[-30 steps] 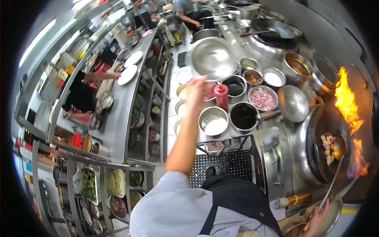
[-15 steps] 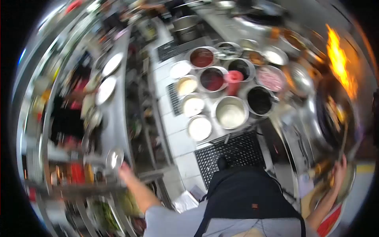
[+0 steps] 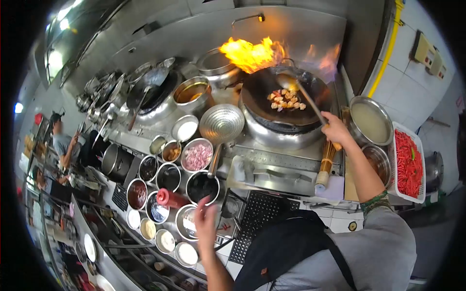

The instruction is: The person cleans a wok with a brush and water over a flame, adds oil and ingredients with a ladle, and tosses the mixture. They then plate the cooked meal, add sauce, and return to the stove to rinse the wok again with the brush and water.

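Right hand (image 3: 334, 131), fingers (image 3: 327, 115) wrapped, is gripping a ladle (image 3: 309, 101) in the blackened wok (image 3: 262, 109); left hand (image 3: 206, 223) is hovering open, empty.

Tiled wall (image 3: 404, 77) | yellow pipe (image 3: 388, 53) (quite vivid) | pale floor tiles (image 3: 340, 225)

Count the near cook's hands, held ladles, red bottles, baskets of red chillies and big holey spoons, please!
Hands: 2 (left hand, right hand)
Held ladle: 1
Red bottle: 1
Chilli basket: 1
Big holey spoon: 1
Total: 6
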The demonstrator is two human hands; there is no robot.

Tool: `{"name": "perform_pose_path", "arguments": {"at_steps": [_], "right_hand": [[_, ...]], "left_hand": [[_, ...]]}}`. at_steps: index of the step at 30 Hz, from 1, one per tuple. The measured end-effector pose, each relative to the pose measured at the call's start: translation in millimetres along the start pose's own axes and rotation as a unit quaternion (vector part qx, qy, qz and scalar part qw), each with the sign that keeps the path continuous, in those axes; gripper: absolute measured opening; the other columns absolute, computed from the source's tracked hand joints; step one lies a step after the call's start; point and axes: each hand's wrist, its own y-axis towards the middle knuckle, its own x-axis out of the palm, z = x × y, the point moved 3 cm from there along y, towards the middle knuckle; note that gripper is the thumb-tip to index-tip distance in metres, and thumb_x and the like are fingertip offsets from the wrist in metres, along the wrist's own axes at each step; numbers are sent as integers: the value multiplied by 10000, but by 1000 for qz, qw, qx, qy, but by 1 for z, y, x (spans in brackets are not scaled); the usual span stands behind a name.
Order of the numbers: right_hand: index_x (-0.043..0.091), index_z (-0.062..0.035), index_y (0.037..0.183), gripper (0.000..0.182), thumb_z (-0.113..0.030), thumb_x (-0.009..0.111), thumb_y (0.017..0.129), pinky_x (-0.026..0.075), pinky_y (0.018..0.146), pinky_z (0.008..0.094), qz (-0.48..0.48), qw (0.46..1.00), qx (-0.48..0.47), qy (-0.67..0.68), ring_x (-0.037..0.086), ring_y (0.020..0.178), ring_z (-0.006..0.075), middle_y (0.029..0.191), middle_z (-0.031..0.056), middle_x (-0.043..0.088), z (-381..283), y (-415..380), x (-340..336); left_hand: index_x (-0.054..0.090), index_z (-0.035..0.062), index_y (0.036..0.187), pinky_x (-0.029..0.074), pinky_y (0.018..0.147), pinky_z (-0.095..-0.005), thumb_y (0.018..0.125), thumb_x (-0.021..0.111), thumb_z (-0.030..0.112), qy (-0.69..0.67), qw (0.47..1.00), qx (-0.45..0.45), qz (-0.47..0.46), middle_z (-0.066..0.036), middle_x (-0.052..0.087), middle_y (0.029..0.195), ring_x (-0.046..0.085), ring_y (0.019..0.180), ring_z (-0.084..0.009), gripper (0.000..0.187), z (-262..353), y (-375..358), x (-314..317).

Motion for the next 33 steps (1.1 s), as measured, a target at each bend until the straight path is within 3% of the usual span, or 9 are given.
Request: {"name": "perform_pose_path", "arguments": {"at_steps": [4, 8, 12, 18, 21, 22, 24, 27, 33], "right_hand": [[425, -80, 1465, 663, -5, 594, 829, 459, 481, 291, -48, 998, -36, 34, 562, 515, 126, 726, 56, 579, 15, -25, -9], [439, -102, 1465, 655, 24, 586, 840, 422, 448, 275, -144, 969, 75, 185, 515, 494, 104, 764, 31, 535, 29, -38, -30], [398, -93, 1492, 665, 32, 556, 858, 395, 428, 258, -82, 995, -8, 60, 469, 488, 83, 850, 30, 550, 56, -20, -38], [352, -89, 1516, 671, 34, 552, 887, 348, 415, 168, -42, 953, 57, 295, 415, 501, 29, 895, 25, 568, 64, -23, -53], [327, -84, 1522, 683, 34, 552, 888, 339, 403, 156, -27, 927, 63, 369, 411, 499, 22, 835, 15, 537, 67, -28, -47], [321, -85, 1524, 685, 25, 556, 890, 336, 397, 155, -18, 920, 65, 387, 408, 491, 22, 805, 8, 519, 66, -31, -44], [312, -80, 1519, 679, -40, 588, 900, 332, 379, 160, 9, 925, 54, 375, 408, 458, 26, 802, 15, 536, 54, -44, -27], [309, -75, 1517, 678, -105, 624, 917, 328, 367, 163, 16, 937, 48, 345, 403, 440, 28, 769, 4, 540, 49, -56, -18], [313, -67, 1515, 685, -69, 626, 906, 329, 361, 162, 31, 929, 53, 365, 404, 427, 27, 762, -8, 549, 18, -71, -7]], "left_hand": [[624, 22, 1237, 481, 968, -407, 854, 753, 165, 98, 942, 247, -203, -184, 612, 1253, 614, 1103, -336, 429, 79, 71, 167], [623, 15, 1189, 451, 976, -456, 808, 757, 203, 142, 880, 420, -171, -185, 614, 1198, 533, 1176, -381, 446, 120, 119, 293], [612, -7, 1132, 453, 832, -470, 868, 693, 287, 301, 859, 346, -227, -168, 588, 1052, 551, 994, -361, 403, 88, 131, 339], [601, 20, 1186, 449, 961, -457, 794, 730, 185, 141, 899, 381, -165, -174, 593, 1193, 533, 1146, -361, 445, 121, 149, 287], [584, 22, 1246, 465, 992, -440, 797, 719, 133, 243, 928, 232, -159, -227, 620, 1154, 581, 1115, -400, 481, 107, 219, 198], [618, 6, 1207, 511, 911, -437, 837, 689, 125, 271, 939, 209, -12, -218, 670, 1063, 636, 1017, -394, 395, 61, 242, 164], [686, 6, 1091, 536, 849, -449, 855, 666, 140, 326, 940, 75, 67, -216, 699, 1026, 676, 958, -392, 272, -11, 326, 53], [726, 58, 1017, 530, 878, -450, 856, 580, 183, 422, 906, 6, 37, -224, 706, 991, 680, 979, -378, 250, -113, 385, -14], [751, 66, 982, 537, 866, -405, 850, 565, 210, 353, 928, -44, -113, -193, 719, 1020, 693, 958, -348, 270, -177, 418, -27]]}}
